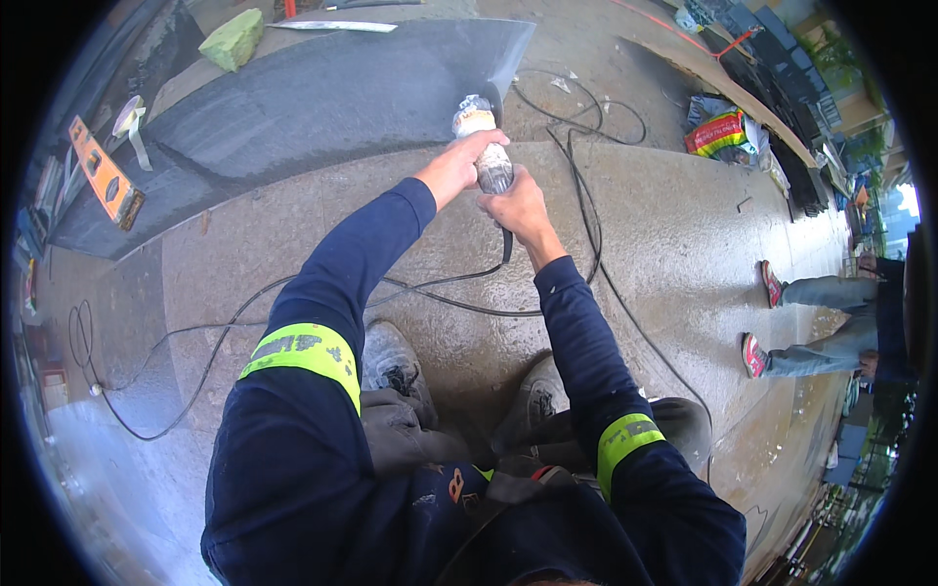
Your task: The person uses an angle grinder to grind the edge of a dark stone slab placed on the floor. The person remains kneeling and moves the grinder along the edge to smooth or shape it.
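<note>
Both my hands are wrapped around a dusty, white-coated angle grinder (479,122). My left hand (459,166) grips its body from the left side. Lower down, my right hand (518,203) is closed round the rear end, where a black power cord (506,249) comes out. The grinder's head is at the right end of a large dark grey slab (332,93). A pale, dusty patch shows on the slab's corner there. The disc itself is hidden from view.
On the slab's left lie an orange level (106,174), a roll of tape (128,117) and a green block (233,41). Black cables (586,186) loop over the wet floor around my shoes. A person (831,322) stands at right, near a red-and-yellow bag (716,135).
</note>
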Motion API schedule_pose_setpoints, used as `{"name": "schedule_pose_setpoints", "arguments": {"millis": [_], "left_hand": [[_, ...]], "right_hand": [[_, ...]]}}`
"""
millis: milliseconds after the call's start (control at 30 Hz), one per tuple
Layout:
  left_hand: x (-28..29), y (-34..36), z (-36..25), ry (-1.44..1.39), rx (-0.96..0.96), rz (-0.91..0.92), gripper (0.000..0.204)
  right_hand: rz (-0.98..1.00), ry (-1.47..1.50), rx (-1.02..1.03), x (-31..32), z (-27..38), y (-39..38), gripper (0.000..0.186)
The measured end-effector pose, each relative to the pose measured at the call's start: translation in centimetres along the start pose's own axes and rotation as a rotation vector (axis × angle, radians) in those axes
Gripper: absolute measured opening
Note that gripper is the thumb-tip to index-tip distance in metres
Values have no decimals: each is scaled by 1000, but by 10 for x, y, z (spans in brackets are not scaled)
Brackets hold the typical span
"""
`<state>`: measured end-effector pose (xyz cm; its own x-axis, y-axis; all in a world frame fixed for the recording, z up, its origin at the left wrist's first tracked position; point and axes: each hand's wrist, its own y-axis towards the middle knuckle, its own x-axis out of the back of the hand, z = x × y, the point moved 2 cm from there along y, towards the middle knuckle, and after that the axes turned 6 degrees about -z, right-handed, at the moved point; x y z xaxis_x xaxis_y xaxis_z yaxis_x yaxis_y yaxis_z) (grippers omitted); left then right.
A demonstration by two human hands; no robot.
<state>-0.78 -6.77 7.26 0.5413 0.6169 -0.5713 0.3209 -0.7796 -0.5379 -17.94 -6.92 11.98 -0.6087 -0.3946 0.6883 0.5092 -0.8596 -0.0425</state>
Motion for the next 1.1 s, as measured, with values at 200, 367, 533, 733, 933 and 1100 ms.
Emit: {"name": "schedule_pose_setpoints", "arguments": {"millis": [200,367,533,733,933,1100], "left_hand": [[-1,-5,-1,2,-31,34,28],[-3,-2,-3,20,-12,25,28],[-2,-3,-3,38,-33,41,27],[4,7,1,42,-22,5,26],[10,16,1,28,6,14,32],[18,18,2,4,-47,25,29]], "right_hand": [[-13,5,25,4,3,-3,61],[-18,20,40,3,2,-2,60],[80,31,-46,5,0,0,77],[-3,28,13,-6,-3,5,56],[9,10,-1,-17,-11,15,57],[25,5,-11,-27,-15,27,58]]}}
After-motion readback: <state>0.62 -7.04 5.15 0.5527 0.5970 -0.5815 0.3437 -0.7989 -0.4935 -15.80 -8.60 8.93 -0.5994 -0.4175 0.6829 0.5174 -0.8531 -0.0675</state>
